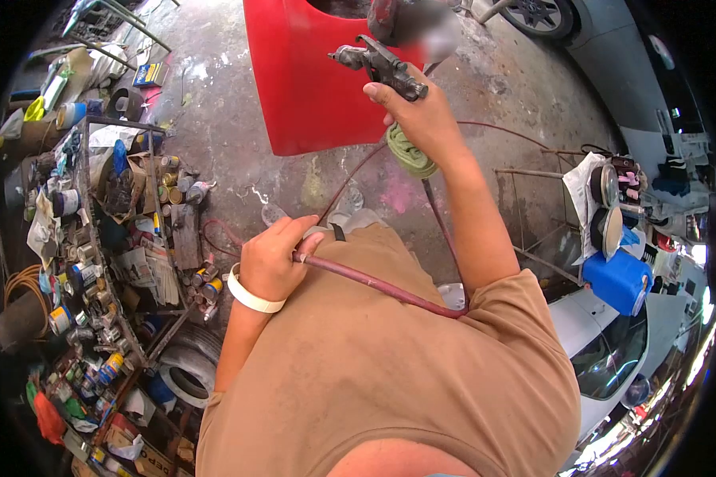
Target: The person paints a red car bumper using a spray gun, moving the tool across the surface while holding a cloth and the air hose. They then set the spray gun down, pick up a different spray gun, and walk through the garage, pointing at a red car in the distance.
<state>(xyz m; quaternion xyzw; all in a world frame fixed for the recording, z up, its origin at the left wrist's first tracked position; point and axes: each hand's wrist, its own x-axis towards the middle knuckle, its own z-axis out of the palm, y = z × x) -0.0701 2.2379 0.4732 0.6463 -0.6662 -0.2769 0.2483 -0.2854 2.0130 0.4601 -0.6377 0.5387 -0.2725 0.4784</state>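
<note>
A dark spray gun [394,75] is gripped in my right hand [423,119], its nozzle pointing to the left. Just under that hand a folded light green cloth [408,151] hangs beside the hose; whether my fingers hold it is hidden. My left hand [274,254] is closed around a reddish air hose [366,280] in front of my chest. From there the hose bends near my right elbow and runs up toward the gun. Beyond my hands stands a glossy red car panel [314,95], with the gun in front of its right part.
On the left, a metal rack [91,191] is crowded with cans and papers, with a tyre [187,374] below it. To the right are a stand holding round pads [608,230], a blue jerrycan [619,282] and parked cars. More hose [501,127] trails across the stained floor.
</note>
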